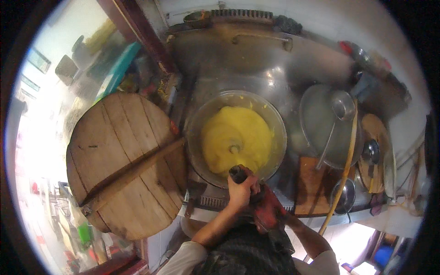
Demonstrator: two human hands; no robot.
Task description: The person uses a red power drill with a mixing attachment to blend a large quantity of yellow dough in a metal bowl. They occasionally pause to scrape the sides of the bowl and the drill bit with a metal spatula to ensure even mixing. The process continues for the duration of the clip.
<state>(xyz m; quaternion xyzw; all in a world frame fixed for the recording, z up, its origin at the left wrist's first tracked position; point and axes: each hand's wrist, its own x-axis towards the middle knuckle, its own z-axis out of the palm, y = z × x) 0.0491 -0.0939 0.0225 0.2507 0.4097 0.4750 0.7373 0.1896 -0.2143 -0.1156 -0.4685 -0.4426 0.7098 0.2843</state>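
Note:
A wide metal pot [278, 113] of thick, bright yellow mixture [250, 126] stands in front of me on the steel counter. Swirl marks ring a small round spot in the mixture. Over the pot's near rim I hold a red electric drill [270, 211] with a black side handle [237, 174]. My left hand [242, 191] is wrapped round that handle. At the drill's rear is my right hand [287, 217], closed on the body; most of its fingers are hidden behind the tool. The drill's front end points down toward the mixture.
To the left lies a large round wooden lid [117, 151] with a crossbar. On the right are a large basin [311, 114] with a metal ladle [343, 105] in it, a long pole [350, 153], a wooden board [309, 183] and a small metal bowl [344, 195].

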